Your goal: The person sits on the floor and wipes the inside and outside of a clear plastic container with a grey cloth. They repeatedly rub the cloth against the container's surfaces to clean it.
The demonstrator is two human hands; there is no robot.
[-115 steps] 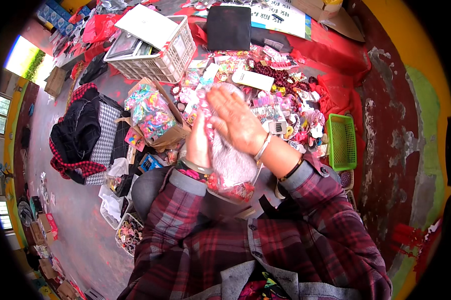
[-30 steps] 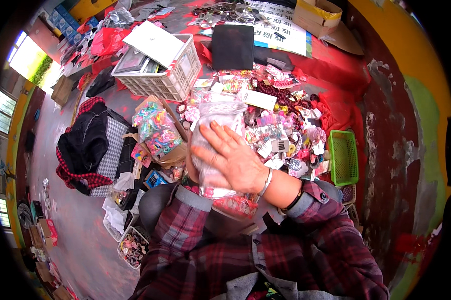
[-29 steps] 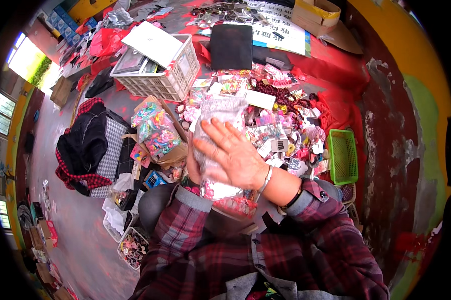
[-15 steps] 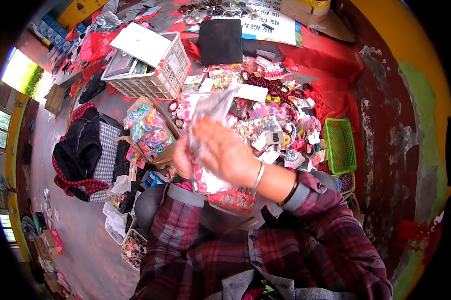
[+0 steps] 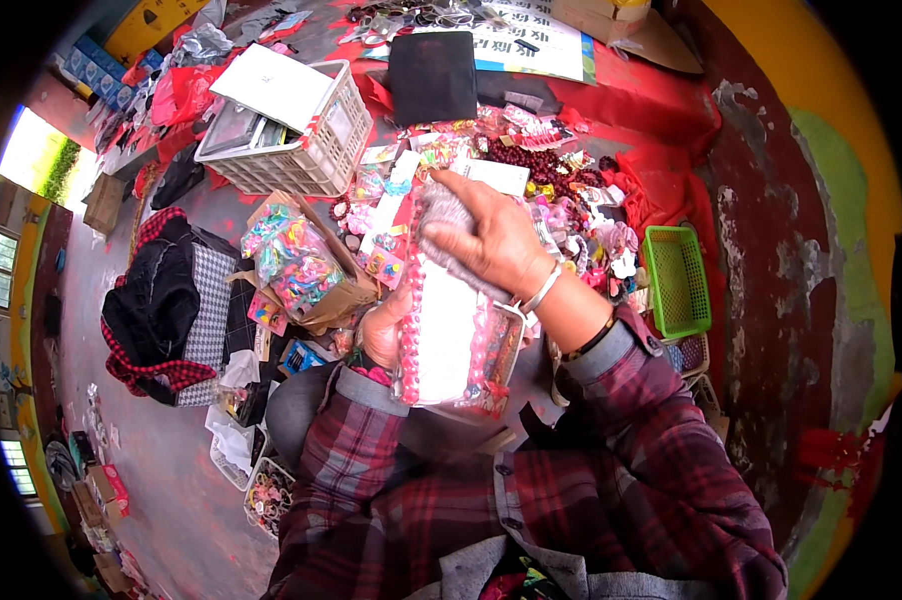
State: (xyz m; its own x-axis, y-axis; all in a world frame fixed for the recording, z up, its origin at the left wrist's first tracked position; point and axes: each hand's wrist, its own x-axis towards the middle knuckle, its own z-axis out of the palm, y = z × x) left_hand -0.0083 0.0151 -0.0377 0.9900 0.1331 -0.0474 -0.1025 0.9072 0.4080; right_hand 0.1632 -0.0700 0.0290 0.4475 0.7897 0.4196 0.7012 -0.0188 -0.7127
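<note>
My left hand (image 5: 383, 328) grips the left edge of a long white pack (image 5: 445, 340) in clear plastic, with pink bead-like pieces along its sides. My right hand (image 5: 489, 232) presses a grey, crumpled cloth (image 5: 445, 218) onto the upper end of that pack, thumb on the near side and fingers stretched over the top. The left fingertips are hidden behind the pack. Beneath its lower right end, part of a pale basket (image 5: 516, 345) with red packets shows above my lap.
A cardboard box of colourful bagged pieces (image 5: 306, 262) stands left, beyond it a white plastic crate (image 5: 316, 150). Small accessories (image 5: 571, 235) are heaped ahead and right, near a green basket (image 5: 679, 290). A black folder-like slab (image 5: 433, 78) lies behind them. Dark clothing (image 5: 161, 300) lies far left.
The blurred hands and plastic have settled. The pack now lies face up, its white front showing, and my right hand has moved up and right with the grey cloth in it.
</note>
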